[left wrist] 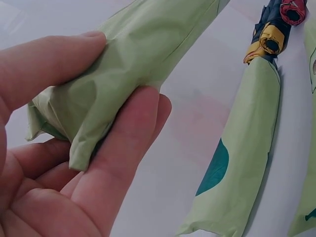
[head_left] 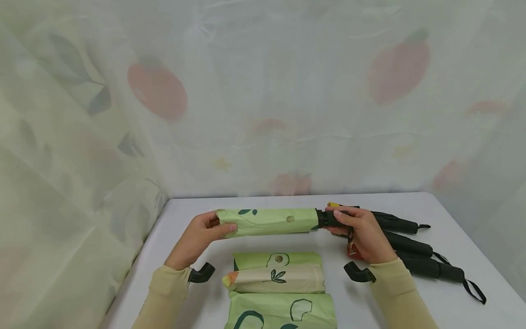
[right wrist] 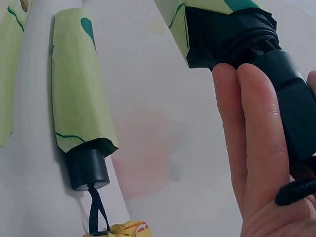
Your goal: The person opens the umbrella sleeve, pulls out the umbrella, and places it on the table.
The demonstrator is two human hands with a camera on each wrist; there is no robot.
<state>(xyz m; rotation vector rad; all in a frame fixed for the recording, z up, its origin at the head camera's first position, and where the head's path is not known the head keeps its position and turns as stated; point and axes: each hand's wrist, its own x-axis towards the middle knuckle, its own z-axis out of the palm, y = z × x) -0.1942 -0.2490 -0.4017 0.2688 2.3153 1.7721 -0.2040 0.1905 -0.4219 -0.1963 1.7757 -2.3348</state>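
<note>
A folding umbrella (head_left: 267,221) in a pale green printed sleeve is held level above the table between both hands. My left hand (head_left: 201,238) pinches the sleeve's far left end, thumb on the near side. In the left wrist view that sleeve end (left wrist: 108,74) is loose and creased between thumb and fingers. At the other end, my right hand (head_left: 363,230) grips the black handle (head_left: 328,219). The right wrist view shows dark folded fabric (right wrist: 222,37) at the sleeve's mouth, beside the fingertips.
Below the held umbrella, green printed sleeves (head_left: 283,310) lie on the white table (head_left: 197,301), with a cream one (head_left: 283,279) among them. Several black umbrellas (head_left: 431,267) with wrist straps lie at the right, partly behind my right hand. A patterned curtain (head_left: 263,91) hangs behind the table.
</note>
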